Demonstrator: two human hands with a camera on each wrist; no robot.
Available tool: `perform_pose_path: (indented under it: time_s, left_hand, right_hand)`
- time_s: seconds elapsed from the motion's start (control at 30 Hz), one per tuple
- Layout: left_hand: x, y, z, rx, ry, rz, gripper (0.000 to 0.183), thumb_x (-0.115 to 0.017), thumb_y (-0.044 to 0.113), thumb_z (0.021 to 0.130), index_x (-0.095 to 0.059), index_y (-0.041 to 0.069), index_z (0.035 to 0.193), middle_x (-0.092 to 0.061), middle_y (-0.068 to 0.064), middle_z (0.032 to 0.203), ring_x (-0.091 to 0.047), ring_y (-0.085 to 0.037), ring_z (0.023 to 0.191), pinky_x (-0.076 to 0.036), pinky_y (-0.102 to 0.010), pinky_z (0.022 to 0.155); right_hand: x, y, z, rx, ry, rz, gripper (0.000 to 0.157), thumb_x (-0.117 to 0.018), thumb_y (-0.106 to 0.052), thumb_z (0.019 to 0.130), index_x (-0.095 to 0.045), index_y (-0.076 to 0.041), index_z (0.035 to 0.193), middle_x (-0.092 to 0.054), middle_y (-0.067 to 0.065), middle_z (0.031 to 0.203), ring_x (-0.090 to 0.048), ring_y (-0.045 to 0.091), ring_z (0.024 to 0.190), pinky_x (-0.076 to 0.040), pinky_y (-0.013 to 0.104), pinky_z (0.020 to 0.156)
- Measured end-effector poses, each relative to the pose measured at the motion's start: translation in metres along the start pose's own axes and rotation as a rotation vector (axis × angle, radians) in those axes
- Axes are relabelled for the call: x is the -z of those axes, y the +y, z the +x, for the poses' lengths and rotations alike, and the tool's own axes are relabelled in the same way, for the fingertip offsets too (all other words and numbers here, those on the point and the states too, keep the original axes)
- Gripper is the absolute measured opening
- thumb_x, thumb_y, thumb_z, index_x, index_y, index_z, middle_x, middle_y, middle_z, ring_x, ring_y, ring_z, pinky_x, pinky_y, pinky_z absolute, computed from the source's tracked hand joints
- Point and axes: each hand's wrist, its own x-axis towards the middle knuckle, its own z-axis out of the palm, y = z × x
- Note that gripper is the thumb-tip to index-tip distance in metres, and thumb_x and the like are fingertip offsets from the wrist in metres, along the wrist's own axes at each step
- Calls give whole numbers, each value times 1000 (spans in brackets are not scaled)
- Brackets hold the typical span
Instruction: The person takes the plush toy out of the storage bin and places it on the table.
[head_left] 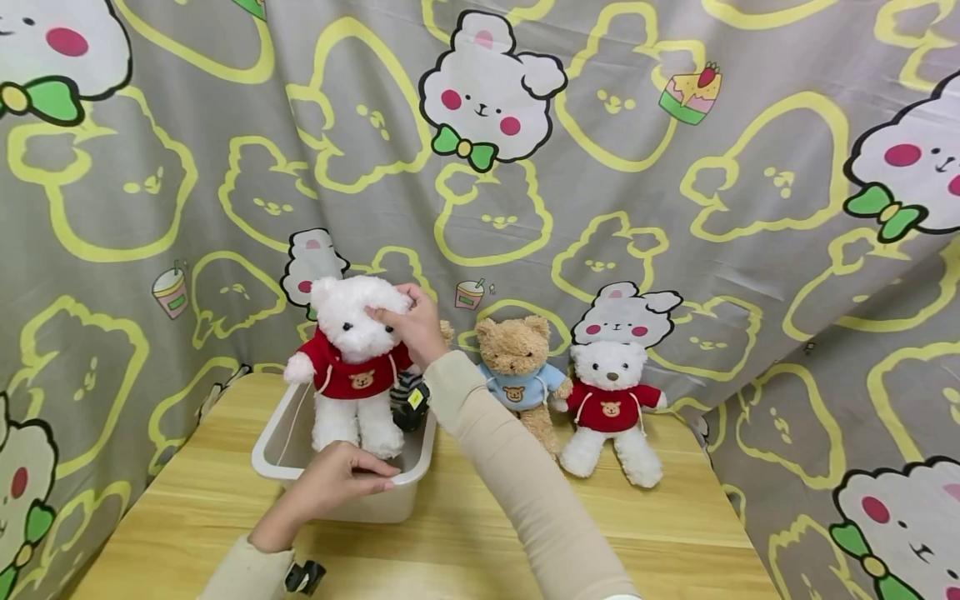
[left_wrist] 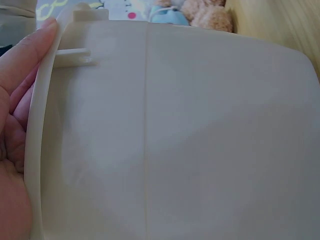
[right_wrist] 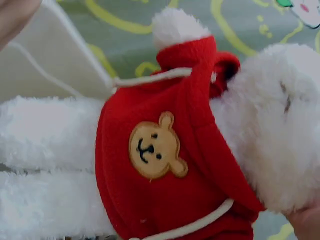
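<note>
A grey curtain printed with rabbits and yellow outlines forms the background; a wood-grain table is the work surface.

Head view: I observe the right hand clamped on the head of a white plush bear in a red hoodie, thumb on its face. The bear's body is upright below these fingers, legs over the opening of a pale bin; I cannot tell whether its feet touch the interior. The left hand, below the bear, grips the bin's near rim. To the right of the right-hand fingers sit a brown plush bear in blue and a second white bear in red.

Left wrist view: I see the digits against the rim, the bin's wall extending away from them.

Right wrist view: I see fingers at the lower right edge, touching the held bear's head; its patched hoodie and legs extend leftward from them.
</note>
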Motion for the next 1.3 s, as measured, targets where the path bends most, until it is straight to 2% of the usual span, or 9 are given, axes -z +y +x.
perform_pose_path:
  time_s: [0.2,0.4,0.67,0.83,1.0,1.17,1.3]
  left_hand:
    - [-1,0,1,-12,1,8,13,-75,20,80,-77,10,88,-73,2,84,-64,0,74,-52,-23,62]
    - [-3,0,2,24,-25,-7,16,-74,21,81,-77,9,90,-73,0,85,-57,3,65,-49,-21,55]
    - [-3,0,0,38,-15,-2,16,-75,22,81,-77,9,89,-73,-1,85,-64,-1,75,-52,-22,62]
    - [-4,-1,0,19,-12,-2,17,-74,23,81,-77,9,89,-73,-1,84,-63,-1,73,-52,-23,59]
    - [-3,-1,1,18,-23,-20,18,-74,23,82,-76,7,90,-73,-3,86,-65,-2,75,-53,-23,62]
    - [-2,0,1,23,-25,-20,19,-74,23,81,-76,7,91,-73,-5,88,-65,-4,78,-54,-23,64]
    - [-2,0,2,21,-23,-16,19,-74,24,81,-76,7,90,-73,-5,88,-65,-4,78,-54,-23,64]
  right_hand:
    - [6,-27,-3,39,94,2,31,-82,-2,69,-61,-6,91,-59,-1,89,-56,10,80,-50,25,69]
    - [19,-58,-7,102,139,39,29,-81,0,70,-61,-5,90,-59,0,90,-57,12,82,-51,25,71]
    - [47,-97,-13,124,151,116,27,-78,1,73,-59,-6,91,-60,3,96,-58,14,88,-52,27,75]
    - [69,-120,-17,160,164,168,25,-75,4,75,-58,-7,90,-58,5,99,-58,16,90,-51,29,77]
    - [97,-137,-22,162,174,195,24,-73,6,76,-58,-9,88,-57,7,102,-58,20,92,-52,32,76]
    - [129,-147,-29,162,196,147,24,-72,6,78,-58,-10,88,-56,7,104,-56,20,95,-51,33,78]
    - [154,-147,-38,125,212,74,24,-72,2,79,-58,-11,93,-55,6,107,-54,20,97,-50,31,79]
